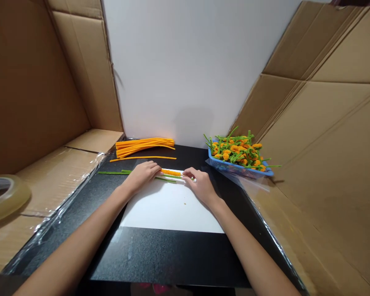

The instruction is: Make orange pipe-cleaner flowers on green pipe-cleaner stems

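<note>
A tightly coiled orange pipe cleaner (171,172) lies level between my two hands, at the far edge of a white sheet (172,209). My left hand (143,176) is closed at its left end, the fingers bent over it and hiding that end. At the right end, my right hand (200,186) pinches with thumb and forefinger; the exact contact is too small to make out. Green pipe cleaners (111,173) run along the same edge, passing beneath my left hand, and one shows just below the coil.
Behind my left hand lies a bundle of straight orange pipe cleaners (142,146), with a single one in front. A blue basket (234,165) at the back right is heaped with orange-and-green pipe-cleaner flowers. Cardboard walls (327,123) flank the black table (160,259). Tape roll (21,197) at left.
</note>
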{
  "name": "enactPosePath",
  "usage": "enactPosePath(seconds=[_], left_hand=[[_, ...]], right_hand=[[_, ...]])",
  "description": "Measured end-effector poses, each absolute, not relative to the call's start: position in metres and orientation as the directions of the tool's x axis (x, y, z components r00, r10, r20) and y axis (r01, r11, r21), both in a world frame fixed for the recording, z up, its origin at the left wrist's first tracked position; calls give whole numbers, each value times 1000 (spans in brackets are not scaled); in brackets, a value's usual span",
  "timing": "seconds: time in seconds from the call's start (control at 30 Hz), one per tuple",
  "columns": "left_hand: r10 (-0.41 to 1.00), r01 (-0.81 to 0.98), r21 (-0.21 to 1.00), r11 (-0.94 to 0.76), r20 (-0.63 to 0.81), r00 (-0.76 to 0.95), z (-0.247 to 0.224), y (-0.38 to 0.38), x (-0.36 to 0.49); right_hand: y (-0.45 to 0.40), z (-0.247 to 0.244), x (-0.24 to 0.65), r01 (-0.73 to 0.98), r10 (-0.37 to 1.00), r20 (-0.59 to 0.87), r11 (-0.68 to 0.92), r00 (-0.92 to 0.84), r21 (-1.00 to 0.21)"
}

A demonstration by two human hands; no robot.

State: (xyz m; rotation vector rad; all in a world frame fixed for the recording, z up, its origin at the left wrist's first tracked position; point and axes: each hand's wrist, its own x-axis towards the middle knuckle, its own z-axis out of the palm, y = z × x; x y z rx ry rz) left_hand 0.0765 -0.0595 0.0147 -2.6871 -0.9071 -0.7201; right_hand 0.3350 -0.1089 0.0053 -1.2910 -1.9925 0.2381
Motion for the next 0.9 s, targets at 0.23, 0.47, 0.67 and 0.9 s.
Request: enactPosePath(seconds=[0.23, 0.47, 0.67, 0.9], left_hand=[[452, 621, -158, -768, 553, 700, 22, -72, 89], [559, 598, -187, -779, 224, 798, 15, -85, 116], [644, 668, -127, -733, 184, 742, 23, -78, 103], [827, 858, -85, -507, 231, 512, 29, -59, 60]], right_hand=[[-115, 10, 323, 659, 845, 499, 490, -195, -571], [-125, 16, 303, 512, 852, 448, 522, -271, -682], [-112, 24, 328, 546, 886, 396, 461, -241, -699], [-89, 10, 408, 662, 902, 430, 305, 29, -685]])
